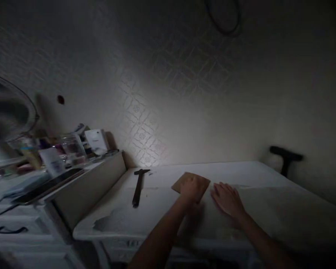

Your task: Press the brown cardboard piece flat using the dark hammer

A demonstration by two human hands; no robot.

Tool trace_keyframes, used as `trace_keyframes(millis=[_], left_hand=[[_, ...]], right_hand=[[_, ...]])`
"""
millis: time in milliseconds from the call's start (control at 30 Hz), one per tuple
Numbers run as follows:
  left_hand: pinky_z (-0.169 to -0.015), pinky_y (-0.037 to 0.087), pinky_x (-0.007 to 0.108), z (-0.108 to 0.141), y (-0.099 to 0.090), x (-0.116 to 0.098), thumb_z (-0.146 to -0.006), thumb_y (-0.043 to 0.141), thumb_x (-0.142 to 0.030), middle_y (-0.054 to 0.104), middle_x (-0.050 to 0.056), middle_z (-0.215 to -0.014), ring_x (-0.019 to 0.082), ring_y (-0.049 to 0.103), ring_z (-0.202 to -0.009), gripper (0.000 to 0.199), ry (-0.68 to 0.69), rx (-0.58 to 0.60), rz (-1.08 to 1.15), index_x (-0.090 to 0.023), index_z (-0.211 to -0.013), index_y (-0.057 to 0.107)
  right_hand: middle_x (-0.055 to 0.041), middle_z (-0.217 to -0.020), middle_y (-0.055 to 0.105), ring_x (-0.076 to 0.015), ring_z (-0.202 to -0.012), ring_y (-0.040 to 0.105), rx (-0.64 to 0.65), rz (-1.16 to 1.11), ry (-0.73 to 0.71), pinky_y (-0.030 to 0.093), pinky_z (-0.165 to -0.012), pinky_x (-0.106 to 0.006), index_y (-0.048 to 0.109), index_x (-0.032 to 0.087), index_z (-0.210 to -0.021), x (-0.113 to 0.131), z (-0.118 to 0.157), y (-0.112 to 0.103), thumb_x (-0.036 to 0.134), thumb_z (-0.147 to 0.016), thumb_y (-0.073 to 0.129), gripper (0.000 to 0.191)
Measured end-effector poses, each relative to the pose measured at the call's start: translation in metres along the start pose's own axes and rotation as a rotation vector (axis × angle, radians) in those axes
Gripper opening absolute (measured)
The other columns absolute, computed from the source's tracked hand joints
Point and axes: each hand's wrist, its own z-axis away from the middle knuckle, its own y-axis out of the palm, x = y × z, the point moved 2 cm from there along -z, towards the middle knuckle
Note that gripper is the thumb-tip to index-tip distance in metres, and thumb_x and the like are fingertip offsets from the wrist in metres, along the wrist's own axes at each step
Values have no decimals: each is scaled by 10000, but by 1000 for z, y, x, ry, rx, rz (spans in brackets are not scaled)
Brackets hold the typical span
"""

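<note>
A brown, flat, square-looking piece [203, 182] lies on the white tabletop [162, 179] near its middle. My left hand [189, 188] rests on top of it, with the fingers bent and partly blurred; whether they grip it cannot be made out. Just to the right, my right hand [226, 198] lies on the tabletop with its fingers apart and nothing in them. A dark hammer [138, 188] lies to the left of both hands, its head toward the wall.
On the left, a higher white dresser [92, 190] carries bottles, a white box [96, 139] and a dark flat tray or device [50, 185]. A fan [8, 108] stands at far left. A black T-shaped object [286, 158] rises beyond the table's right edge.
</note>
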Motion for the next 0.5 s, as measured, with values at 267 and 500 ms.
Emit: trace_keyframes(millis=[267, 500], left_hand=[[-824, 454, 359, 13, -10, 56, -910, 307, -390, 609, 169, -1110, 264, 591, -1010, 411, -214, -25, -76, -146, -1157, 525], [-862, 442, 276, 8, -18, 79, -897, 374, -319, 632, 109, -1119, 211, 589, -1029, 358, -227, -102, 16, -155, -1155, 560]], right_hand=[[-109, -1240, 548, -290, -1159, 462, 42, -111, -34, 252, -981, -527, 508, 219, -1239, 22, -15, 0, 511, -887, 288, 508], [-126, -1262, 526, -299, -1144, 462, 92, -37, -65, 297, -935, -523, 547, 200, -1200, 45, -57, 12, 450, -879, 353, 450]])
